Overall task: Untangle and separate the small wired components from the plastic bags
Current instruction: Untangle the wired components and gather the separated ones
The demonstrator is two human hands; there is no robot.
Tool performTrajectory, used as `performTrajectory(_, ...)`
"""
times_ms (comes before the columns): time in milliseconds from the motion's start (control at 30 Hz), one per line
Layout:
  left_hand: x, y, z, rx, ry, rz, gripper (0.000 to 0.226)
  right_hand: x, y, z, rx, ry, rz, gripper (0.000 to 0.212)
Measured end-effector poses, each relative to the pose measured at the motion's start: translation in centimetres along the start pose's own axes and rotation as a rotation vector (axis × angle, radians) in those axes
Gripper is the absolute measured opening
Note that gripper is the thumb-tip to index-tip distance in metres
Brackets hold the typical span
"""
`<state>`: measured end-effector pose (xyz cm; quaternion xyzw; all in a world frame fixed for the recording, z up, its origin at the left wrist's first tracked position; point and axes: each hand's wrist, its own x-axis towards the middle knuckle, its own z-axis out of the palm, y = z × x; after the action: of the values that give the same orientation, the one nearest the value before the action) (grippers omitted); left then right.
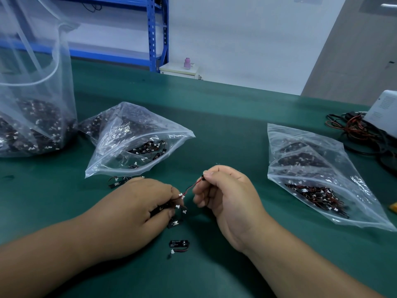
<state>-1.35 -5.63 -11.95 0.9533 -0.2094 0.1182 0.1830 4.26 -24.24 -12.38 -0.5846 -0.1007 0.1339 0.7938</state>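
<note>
Near the middle of the green worktop (pixel 236 125), a tangled cluster of wired components (pixel 177 208) is clasped in the left grip (pixel 137 209) while one red-black wire (pixel 189 188), pinched by the right grip (pixel 227 190), is best drawn away slowly, without jerking.

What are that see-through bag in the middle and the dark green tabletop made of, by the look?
Clear zip-top bag: thin, glossy plastic film; it crinkles, glints and shows its contents. Dark green table cover: probably a rubbery or vinyl mat, smooth with a dull sheen.
</note>
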Motion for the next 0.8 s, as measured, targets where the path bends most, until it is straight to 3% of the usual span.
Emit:
performTrajectory(200, 0.03, 0.07, -0.26, -0.05, 0.016, 0.022, 0.01, 0.03, -0.54, -0.33, 0.114, 0.047, 0.033, 0.045)
performTrajectory(600, -0.1, -0.15, -0.27, -0.123, 0.01, 0.049, 0.014, 0.1, -0.79, -0.49, 0.175, 0.041, 0.073, 0.046)
performTrajectory(800, -0.12, -0.7, 0.21, -0.051, -0.007, 0.075, 0.031, 0.14, -0.83, -0.55, 0.154, 0.055, 0.09, 0.037)
